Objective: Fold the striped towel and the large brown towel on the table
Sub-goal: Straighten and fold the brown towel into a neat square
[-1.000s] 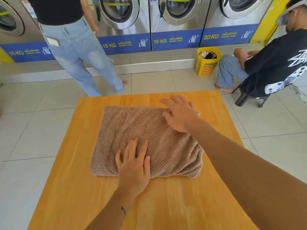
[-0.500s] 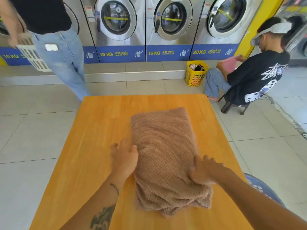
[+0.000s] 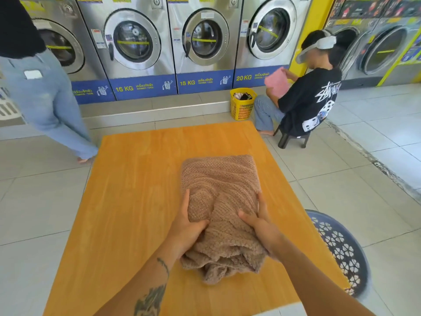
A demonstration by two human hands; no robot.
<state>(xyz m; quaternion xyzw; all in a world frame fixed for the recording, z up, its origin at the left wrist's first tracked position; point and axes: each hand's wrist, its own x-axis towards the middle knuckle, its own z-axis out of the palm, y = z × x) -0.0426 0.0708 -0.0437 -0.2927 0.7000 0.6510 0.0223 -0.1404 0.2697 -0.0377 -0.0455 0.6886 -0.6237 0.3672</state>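
The wooden table [image 3: 136, 201] carries the large brown towel [image 3: 221, 176], which lies near its middle as a thick folded bundle with a loose, ragged near end. The left hand [image 3: 185, 226] and right hand [image 3: 262, 221] grip its two sides, thumbs on top, fingers curled round the edges. This fold looks almost finished; the striped towel is nowhere in view, so its state cannot be judged
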